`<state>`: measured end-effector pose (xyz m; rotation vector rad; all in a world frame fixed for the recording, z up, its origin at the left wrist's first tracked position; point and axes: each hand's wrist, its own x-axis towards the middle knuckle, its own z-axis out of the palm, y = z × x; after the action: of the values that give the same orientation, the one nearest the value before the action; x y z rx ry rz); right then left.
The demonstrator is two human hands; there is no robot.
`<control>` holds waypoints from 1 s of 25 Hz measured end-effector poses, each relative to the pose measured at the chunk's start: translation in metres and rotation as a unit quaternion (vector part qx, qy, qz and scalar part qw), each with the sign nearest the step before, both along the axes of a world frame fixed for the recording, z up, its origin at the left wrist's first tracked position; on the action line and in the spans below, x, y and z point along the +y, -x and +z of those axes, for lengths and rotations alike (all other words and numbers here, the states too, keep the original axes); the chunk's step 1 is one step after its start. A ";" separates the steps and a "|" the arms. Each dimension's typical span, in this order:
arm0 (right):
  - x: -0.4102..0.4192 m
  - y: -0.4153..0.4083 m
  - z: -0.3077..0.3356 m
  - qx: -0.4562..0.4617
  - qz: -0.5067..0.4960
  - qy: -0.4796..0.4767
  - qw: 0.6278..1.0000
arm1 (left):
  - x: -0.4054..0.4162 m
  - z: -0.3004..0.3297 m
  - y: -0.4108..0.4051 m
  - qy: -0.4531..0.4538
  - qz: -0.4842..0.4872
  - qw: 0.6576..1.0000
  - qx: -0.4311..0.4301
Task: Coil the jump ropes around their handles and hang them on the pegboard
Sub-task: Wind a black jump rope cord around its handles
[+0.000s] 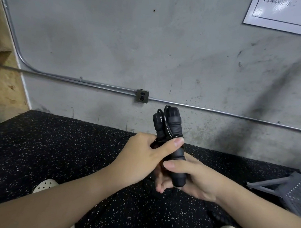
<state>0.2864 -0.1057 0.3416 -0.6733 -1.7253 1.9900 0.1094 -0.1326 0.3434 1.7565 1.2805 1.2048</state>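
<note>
A black jump rope [173, 128] with its two foam handles held side by side stands upright in the middle of the view. Thin black cord is wound around the handles near their middle and loops over their tops. My left hand [145, 157] grips the handles at the wound cord, thumb pressed across the front. My right hand [189, 178] holds the lower ends of the handles, thumb on the front. More black rope [219, 216] lies on the floor below my right forearm. A grey perforated pegboard [300, 191] shows at the lower right edge.
A grey concrete wall [142, 44] rises close ahead, with a metal conduit [92, 83] and an outlet box [142, 96]. The floor [52, 145] is black speckled rubber. A white sign [278, 7] hangs at top right. My light shoes [45, 185] show below.
</note>
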 end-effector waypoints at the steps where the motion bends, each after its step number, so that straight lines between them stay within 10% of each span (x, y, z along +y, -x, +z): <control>1: 0.000 -0.001 -0.001 0.016 0.015 0.031 0.999 | -0.001 -0.001 0.000 0.002 -0.011 1.000 -0.005; 9: 0.008 -0.003 -0.004 -0.042 -0.118 -0.106 0.986 | -0.004 0.008 0.010 0.100 0.037 0.991 0.080; 25: 0.008 0.017 -0.015 -0.085 -0.233 -0.232 0.941 | -0.011 0.005 -0.001 -0.040 0.120 0.973 0.192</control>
<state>0.2695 -0.0975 0.3263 -0.9881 -1.8253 1.1809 0.1104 -0.1433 0.3485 2.0050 1.7320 1.0887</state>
